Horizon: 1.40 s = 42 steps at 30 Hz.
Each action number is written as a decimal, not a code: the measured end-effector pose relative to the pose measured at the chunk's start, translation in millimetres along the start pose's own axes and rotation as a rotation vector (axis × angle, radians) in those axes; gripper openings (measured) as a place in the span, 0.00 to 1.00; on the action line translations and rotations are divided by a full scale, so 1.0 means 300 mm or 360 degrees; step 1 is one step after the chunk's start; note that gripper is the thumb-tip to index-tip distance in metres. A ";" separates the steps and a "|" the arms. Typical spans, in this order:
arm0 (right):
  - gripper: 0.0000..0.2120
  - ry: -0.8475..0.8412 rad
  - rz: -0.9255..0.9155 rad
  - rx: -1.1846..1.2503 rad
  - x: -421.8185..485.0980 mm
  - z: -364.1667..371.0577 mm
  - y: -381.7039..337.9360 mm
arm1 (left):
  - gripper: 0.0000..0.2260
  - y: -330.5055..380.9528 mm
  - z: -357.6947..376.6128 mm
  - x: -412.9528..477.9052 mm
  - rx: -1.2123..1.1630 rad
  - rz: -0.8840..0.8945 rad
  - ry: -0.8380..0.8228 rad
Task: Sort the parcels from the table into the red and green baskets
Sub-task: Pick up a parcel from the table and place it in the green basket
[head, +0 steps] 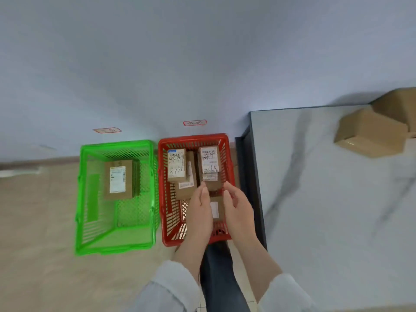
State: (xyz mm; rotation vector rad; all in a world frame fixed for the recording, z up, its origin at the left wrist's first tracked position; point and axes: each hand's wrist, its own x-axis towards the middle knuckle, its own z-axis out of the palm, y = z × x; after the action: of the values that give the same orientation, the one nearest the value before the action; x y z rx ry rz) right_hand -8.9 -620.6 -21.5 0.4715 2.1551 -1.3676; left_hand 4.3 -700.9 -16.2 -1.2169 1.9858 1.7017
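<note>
The red basket point(165, 192) stands on the floor beside the table and holds several brown parcels, two of them point(176, 165) point(209, 163) with handwritten white labels. My left hand point(200, 210) and my right hand point(237, 209) hover over its near half, palms facing each other, fingers relaxed. Between the palms is a small brown parcel point(216, 209) with a white label; I cannot tell whether the hands touch it. The green basket point(90, 199) to the left holds a labelled parcel point(118, 180). On the table's far right lie two more parcels point(371, 134) point(398, 106).
The marbled grey table point(326, 199) fills the right side, its dark edge close to the red basket. Two red-outlined labels point(194, 122) point(107, 130) are stuck on the wall behind the baskets. Beige floor lies to the left. My dark trouser leg point(219, 278) shows below.
</note>
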 end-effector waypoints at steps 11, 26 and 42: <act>0.09 0.0310 0.0255 0.0665 -0.596 -0.353 0.051 | 0.19 -0.122 0.066 -0.580 -0.0125 -0.0122 -0.0312; 0.13 0.0565 0.0067 0.1119 -0.883 -1.355 0.334 | 0.15 0.094 0.817 -1.210 -0.0073 0.0295 -0.0587; 0.12 0.0718 0.0014 0.1440 -0.708 -2.179 0.431 | 0.13 0.391 1.667 -1.427 -0.0116 0.0378 -0.0775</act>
State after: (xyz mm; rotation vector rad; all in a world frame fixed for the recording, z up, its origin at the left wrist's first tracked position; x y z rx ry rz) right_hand 65.3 25.0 237.2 1.2113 1.6993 -2.3766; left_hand 26.5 -71.5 208.2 -0.5207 1.8257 1.9629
